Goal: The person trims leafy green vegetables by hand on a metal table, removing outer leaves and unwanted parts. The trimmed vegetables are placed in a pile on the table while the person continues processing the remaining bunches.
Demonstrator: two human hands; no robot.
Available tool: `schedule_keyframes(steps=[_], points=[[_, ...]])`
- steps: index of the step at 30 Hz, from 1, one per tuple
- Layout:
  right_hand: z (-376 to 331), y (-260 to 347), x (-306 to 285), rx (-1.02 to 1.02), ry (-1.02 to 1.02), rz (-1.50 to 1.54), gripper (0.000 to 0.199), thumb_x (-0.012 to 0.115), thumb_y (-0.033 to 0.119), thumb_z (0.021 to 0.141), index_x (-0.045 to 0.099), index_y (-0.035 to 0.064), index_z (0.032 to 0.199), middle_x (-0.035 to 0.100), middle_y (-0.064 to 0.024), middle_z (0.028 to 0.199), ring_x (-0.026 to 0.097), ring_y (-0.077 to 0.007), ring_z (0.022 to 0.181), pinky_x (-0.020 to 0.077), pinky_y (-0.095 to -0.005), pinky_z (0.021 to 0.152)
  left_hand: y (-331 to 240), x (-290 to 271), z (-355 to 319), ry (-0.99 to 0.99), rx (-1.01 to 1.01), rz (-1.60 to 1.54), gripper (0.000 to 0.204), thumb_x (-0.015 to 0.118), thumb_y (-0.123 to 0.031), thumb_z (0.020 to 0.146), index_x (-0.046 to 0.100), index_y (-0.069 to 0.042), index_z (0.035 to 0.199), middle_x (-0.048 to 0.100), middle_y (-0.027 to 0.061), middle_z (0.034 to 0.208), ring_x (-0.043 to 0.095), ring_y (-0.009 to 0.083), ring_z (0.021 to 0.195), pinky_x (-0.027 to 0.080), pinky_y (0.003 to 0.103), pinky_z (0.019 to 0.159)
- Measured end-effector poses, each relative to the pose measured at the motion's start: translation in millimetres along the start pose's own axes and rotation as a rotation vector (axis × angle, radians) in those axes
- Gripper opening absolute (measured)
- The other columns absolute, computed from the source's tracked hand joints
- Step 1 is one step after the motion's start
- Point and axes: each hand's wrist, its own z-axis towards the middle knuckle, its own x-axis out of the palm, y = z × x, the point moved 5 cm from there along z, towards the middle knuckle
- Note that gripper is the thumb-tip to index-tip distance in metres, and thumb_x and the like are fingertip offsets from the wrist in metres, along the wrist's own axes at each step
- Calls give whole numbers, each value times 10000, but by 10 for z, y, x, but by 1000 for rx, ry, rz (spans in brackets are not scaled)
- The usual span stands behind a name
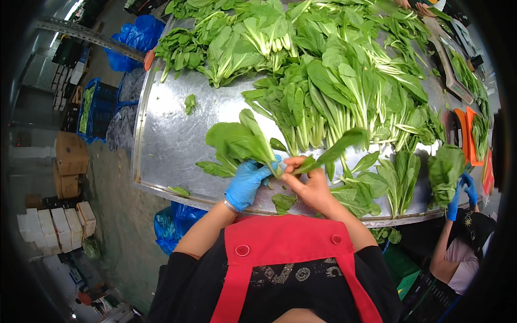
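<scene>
In a blue glove, my left hand (pixel 249 182) is closed round the stem end of a leafy green bunch (pixel 237 141), its broad leaves pointing up and away to the left. My bare right hand (pixel 309 183) is beside it, thumb and fingers pinched on the stalk of a single loose leaf (pixel 342 146) that slants off to the right. Both hands meet low over the near part of the metal table (pixel 177 124). Just beyond them, a big heap of leafy greens (pixel 323 91) lies with pale stems toward me. More loose leaves (pixel 358 188) rest right of my right hand.
At the right, a co-worker's blue-gloved hands (pixel 463 191) hold another green bunch (pixel 446 169). A scale (pixel 455 72) and orange crates (pixel 467 134) stand beyond. Left on the floor are blue crates (pixel 97 110), cardboard boxes (pixel 71 153) and foam boxes (pixel 54 229). Blue bags (pixel 175 223) sit below the table edge.
</scene>
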Motion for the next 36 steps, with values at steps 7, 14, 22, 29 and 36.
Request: schedule_keyframes(steps=[7, 14, 22, 29, 36], points=[[44, 49, 109, -315, 66, -78, 169, 653, 59, 712, 586, 21, 863, 546, -78, 816, 531, -215, 790, 418, -304, 678, 145, -118, 58, -114, 547, 409, 179, 604, -164, 823, 587, -50, 960, 586, -3, 765, 536, 79, 633, 427, 223, 520], [-29, 83, 354, -251, 275, 620, 113, 406, 71, 908, 508, 28, 887, 574, -103, 881, 531, -232, 908, 403, -369, 851, -50, -214, -2, -228, 96, -416, 166, 582, -185, 847, 584, -69, 965, 584, -8, 797, 498, 50, 625, 366, 182, 477], [24, 86, 261, -155, 277, -793, 323, 581, 217, 824, 526, -29, 1026, 574, -135, 860, 571, -200, 723, 472, -297, 643, -339, -819, -262, -406, 346, -132, 241, 590, -149, 834, 589, -46, 1052, 617, 0, 861, 492, 43, 622, 378, 179, 496], [212, 450, 299, -117, 131, -319, 275, 669, 178, 742, 569, -11, 914, 525, -84, 743, 523, -173, 597, 432, -284, 560, -40, -348, -345, -245, 265, 25, 166, 588, -107, 828, 607, -19, 968, 600, -15, 806, 494, 36, 666, 397, 192, 576], [180, -185, 339, 125, 38, 110, 123, 600, 105, 800, 549, -7, 804, 509, -26, 704, 477, -70, 574, 395, -216, 512, 131, -91, -289, -83, 57, -160, 177, 554, -106, 842, 566, -35, 1003, 586, 15, 861, 533, 86, 666, 462, 229, 618]])
